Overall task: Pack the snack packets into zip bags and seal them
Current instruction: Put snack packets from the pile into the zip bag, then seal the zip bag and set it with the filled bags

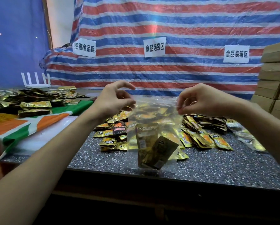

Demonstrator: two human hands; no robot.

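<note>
1. The zip bag hangs in the air above the tabletop, held up by its top edge. Nothing supports it from below.
2. The relation that matters is this: the zip strip runs left to right, level, between the two hands, and the bag's body drops straight down from it. Each end of the strip sits right in a set of fingers.
3. The left hand pinches the left top corner between thumb and curled fingers, with the forefinger lifted free above. The right hand pinches the right top corner the same way. Neither hand is nearer; they are at opposite ends.
4. We judge the sealing step is next: one pinch would have to travel along the strip toward the other. We cannot tell whether the mouth is already partly pressed closed.
5. We count one bag and two hands. We make out two snack packets inside, one roughly upright and one tilted, both sunk to the bottom.
6. The loose packets lie in heaps on the tabletop behind the bag, left and right, too many to count.
7. Another pile sits far left, beside a striped cloth.
8. Three paper signs hang behind, and stacked cardboard boxes stand at the right.
</note>
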